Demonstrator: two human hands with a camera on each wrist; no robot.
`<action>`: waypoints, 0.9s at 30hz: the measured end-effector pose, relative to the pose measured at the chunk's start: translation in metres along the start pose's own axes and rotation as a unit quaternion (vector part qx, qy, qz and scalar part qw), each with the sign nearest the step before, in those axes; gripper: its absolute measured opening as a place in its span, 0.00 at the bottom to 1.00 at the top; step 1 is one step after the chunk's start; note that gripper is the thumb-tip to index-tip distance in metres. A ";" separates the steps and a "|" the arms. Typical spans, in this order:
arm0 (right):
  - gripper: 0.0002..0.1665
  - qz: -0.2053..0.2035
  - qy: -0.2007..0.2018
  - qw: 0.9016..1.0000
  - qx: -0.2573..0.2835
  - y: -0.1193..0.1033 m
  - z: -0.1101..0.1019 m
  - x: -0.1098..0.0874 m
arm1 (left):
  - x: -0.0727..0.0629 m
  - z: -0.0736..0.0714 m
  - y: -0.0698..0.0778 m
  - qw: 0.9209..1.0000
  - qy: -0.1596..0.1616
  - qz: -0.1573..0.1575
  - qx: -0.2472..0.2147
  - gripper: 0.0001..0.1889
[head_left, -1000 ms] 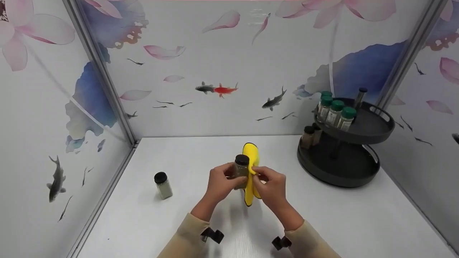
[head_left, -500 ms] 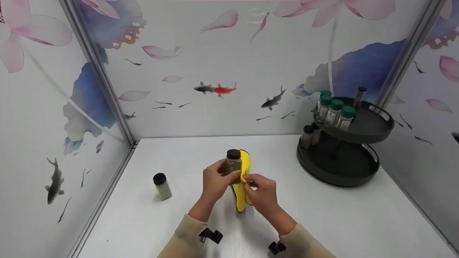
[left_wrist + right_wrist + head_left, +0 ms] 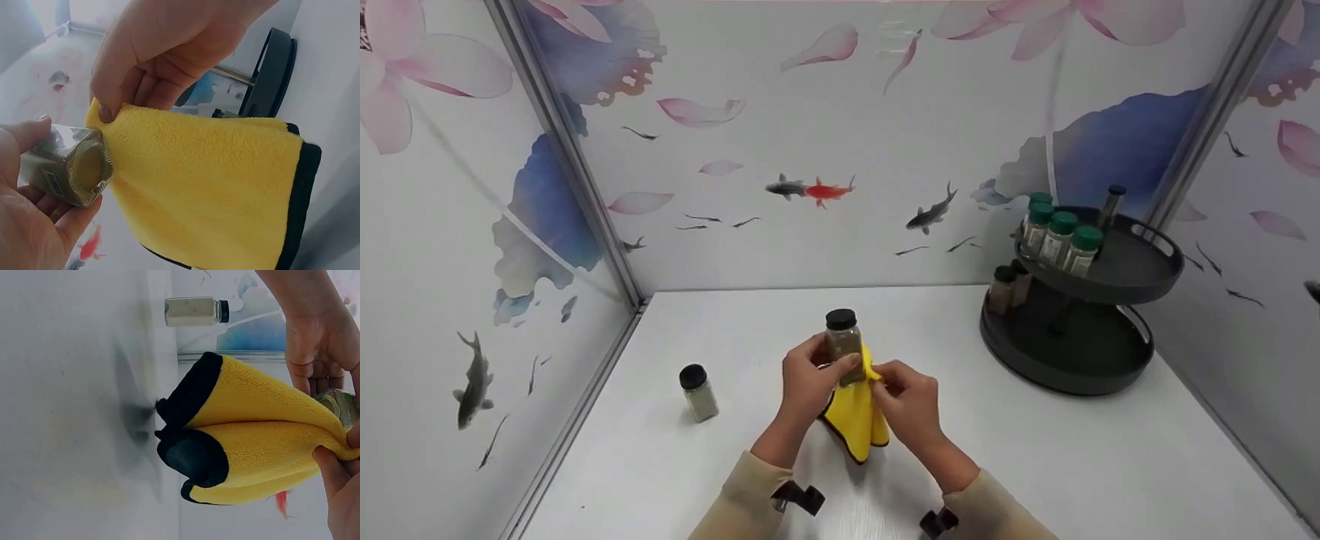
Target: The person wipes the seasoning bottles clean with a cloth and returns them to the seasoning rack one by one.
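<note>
My left hand (image 3: 808, 382) grips a square glass spice jar (image 3: 844, 341) with a black lid, tilted slightly and raised off the table. In the left wrist view the jar's base (image 3: 90, 169) faces the camera, with a small label on its side. My right hand (image 3: 911, 397) pinches a yellow cloth (image 3: 856, 420) with dark edging between thumb and fingers, right beside the jar. Folds of the cloth hang down below both hands; in the right wrist view the cloth (image 3: 264, 422) hides part of the jar.
A second black-lidded jar (image 3: 700, 394) with pale contents stands on the white table (image 3: 615, 465) at left. At right is a two-tier black turntable rack (image 3: 1065, 379); green-capped jars (image 3: 1057, 234) and a dark tube are on top, black-lidded jars (image 3: 1002, 289) below. Printed panels surround the table.
Both hands have shifted left with the jar and cloth. The cloth's upper end, which stood up behind the jar, has dropped, and its folds now spread lower beneath the hands.
</note>
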State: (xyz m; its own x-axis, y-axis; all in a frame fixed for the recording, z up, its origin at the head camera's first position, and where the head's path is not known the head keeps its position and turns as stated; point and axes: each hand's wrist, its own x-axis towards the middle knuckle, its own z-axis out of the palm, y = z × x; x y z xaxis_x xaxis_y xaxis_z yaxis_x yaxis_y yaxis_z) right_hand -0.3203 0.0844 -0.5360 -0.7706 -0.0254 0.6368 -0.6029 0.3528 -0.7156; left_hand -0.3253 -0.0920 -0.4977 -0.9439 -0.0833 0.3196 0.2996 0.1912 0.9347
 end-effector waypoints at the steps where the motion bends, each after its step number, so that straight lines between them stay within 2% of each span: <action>1: 0.09 0.014 -0.002 1.000 0.006 0.000 -0.001 0.000 | -0.001 0.000 0.000 1.000 -0.010 0.002 0.001 0.21; 5: 0.08 0.067 -0.007 0.997 0.038 0.001 -0.006 0.005 | -0.004 0.004 0.001 0.999 -0.047 0.004 0.002 0.21; 8: 0.08 0.102 -0.008 0.993 0.060 0.002 -0.011 0.010 | -0.005 0.007 0.002 0.997 -0.071 -0.006 0.003 0.21; 14: 0.07 0.142 -0.005 0.986 0.084 0.003 -0.020 0.019 | -0.009 0.013 0.001 0.994 -0.107 -0.023 0.018 0.22; 16: 0.07 0.143 0.000 0.986 0.089 0.003 -0.023 0.021 | -0.009 0.014 -0.001 0.993 -0.115 -0.028 0.022 0.22; 21: 0.08 0.127 0.009 0.987 0.102 0.001 -0.030 0.026 | -0.009 0.016 -0.006 0.992 -0.125 -0.016 0.031 0.20; 23: 0.08 0.115 0.012 0.989 0.097 -0.001 -0.032 0.027 | -0.009 0.017 -0.008 0.992 -0.124 -0.013 0.032 0.21; 27: 0.09 0.082 0.014 0.994 0.066 -0.006 -0.034 0.025 | -0.009 0.017 -0.009 0.993 -0.110 -0.028 0.028 0.23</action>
State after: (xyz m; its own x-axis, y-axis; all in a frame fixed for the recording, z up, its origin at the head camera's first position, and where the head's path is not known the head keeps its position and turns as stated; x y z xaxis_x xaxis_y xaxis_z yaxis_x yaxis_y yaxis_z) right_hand -0.3289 0.1130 -0.5057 -0.8563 0.0484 0.5142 -0.4923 0.2242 -0.8411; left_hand -0.3219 -0.0758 -0.5113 -0.9681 0.1193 0.2204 0.2440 0.2478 0.9376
